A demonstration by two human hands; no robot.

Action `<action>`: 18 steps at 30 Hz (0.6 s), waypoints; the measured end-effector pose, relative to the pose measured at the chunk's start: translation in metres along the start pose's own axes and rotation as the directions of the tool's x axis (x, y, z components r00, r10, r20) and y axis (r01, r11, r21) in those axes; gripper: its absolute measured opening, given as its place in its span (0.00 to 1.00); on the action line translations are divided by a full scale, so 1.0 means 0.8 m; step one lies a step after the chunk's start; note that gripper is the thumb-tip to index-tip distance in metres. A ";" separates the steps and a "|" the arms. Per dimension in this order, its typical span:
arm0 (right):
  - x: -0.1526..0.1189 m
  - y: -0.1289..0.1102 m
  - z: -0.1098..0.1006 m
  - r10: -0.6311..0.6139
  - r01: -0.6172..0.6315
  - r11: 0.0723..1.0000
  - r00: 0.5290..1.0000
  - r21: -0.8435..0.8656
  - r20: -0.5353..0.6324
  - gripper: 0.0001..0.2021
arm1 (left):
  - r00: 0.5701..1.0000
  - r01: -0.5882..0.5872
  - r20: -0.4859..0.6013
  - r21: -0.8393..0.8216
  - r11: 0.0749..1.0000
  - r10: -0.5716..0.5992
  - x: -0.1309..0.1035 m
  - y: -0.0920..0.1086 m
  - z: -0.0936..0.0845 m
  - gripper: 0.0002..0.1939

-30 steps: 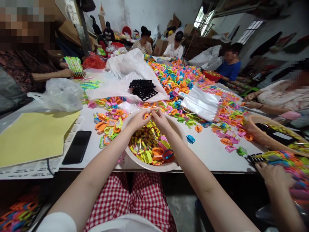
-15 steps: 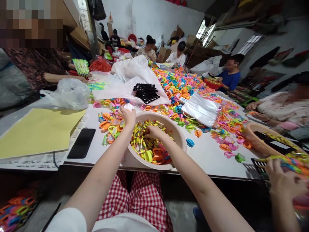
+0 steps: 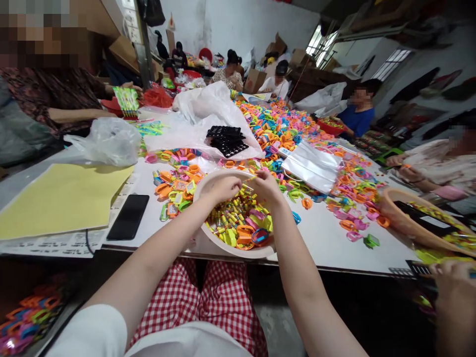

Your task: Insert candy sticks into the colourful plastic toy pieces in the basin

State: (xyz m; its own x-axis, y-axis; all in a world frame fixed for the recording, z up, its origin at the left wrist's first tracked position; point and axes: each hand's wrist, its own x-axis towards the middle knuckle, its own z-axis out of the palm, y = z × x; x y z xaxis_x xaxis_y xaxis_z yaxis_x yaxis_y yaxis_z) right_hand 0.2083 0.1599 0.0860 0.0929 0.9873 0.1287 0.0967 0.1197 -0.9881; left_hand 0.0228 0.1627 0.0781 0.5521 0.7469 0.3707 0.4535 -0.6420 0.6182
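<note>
A round cream basin (image 3: 210, 242) stands at the table's front edge, full of small clear tubes with yellow ends (image 3: 235, 214). At its near side lie several toy watch-like plastic pieces (image 3: 245, 233) in orange, yellow, pink and blue. Over the basin's far half, my left hand (image 3: 227, 189) is closed with curled fingers; what it holds is hidden. My right hand (image 3: 268, 185) is closed in a pinch by the far right rim. A thin yellowish piece, seemingly one of the tubes, shows at its fingertips, between the two hands.
A black phone (image 3: 128, 217) and yellow sheet (image 3: 63, 198) lie left. Behind the basin are black plastic trays (image 3: 226, 141) on white plastic, a heap of colourful pieces (image 3: 275, 124), and a silvery bag (image 3: 314, 166). A co-worker's hand (image 3: 455, 285) is near another basin (image 3: 396, 210) at right.
My left hand has moved right from beyond the basin's left rim to above the tubes. My right hand has risen out of the tubes toward the far rim. Both hands are now close together.
</note>
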 end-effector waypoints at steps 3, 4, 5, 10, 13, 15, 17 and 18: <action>0.010 -0.002 -0.013 -0.132 0.104 0.987 0.959 -0.120 -0.253 0.11 | 0.899 -0.343 0.293 0.014 0.939 0.324 -0.002 0.018 0.029 0.14; 0.012 -0.001 -0.013 -0.157 0.122 0.983 0.946 -0.138 -0.285 0.12 | 0.845 -0.427 0.361 0.006 0.904 0.396 -0.003 0.022 0.040 0.16; 0.013 -0.001 -0.011 -0.172 0.132 0.980 0.939 -0.147 -0.298 0.13 | 0.803 -0.476 0.413 0.012 0.879 0.429 -0.004 0.023 0.049 0.18; 0.010 -0.001 0.011 -0.192 0.142 0.966 0.954 -0.214 -0.230 0.18 | 0.793 -0.412 0.534 0.114 0.904 0.294 -0.003 0.012 0.071 0.15; 0.006 -0.003 0.019 -0.183 0.137 0.957 0.969 -0.257 -0.164 0.16 | 0.841 -0.320 0.481 0.077 0.944 0.246 0.004 0.012 0.061 0.12; 0.005 -0.004 0.020 -0.146 0.110 0.973 0.975 -0.203 -0.169 0.16 | 0.921 -0.214 0.354 0.101 0.972 0.166 0.010 0.015 0.048 0.10; 0.006 -0.004 0.020 -0.102 0.087 0.991 0.983 -0.103 -0.154 0.19 | 0.981 -0.106 0.167 0.066 0.992 0.094 0.014 0.017 0.033 0.11; 0.007 -0.004 0.019 -0.094 0.087 0.995 0.986 -0.053 -0.136 0.21 | 0.994 -0.072 0.086 -0.007 0.997 0.072 0.015 0.016 0.026 0.12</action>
State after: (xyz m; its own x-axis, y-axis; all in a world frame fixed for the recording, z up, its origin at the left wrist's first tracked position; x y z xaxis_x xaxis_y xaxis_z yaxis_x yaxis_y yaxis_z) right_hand 0.1934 0.1666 0.0885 0.2170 0.9484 0.2310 0.1566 0.1998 -0.9672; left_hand 0.0502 0.1596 0.0762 0.6414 0.6808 0.3537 0.4079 -0.6931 0.5944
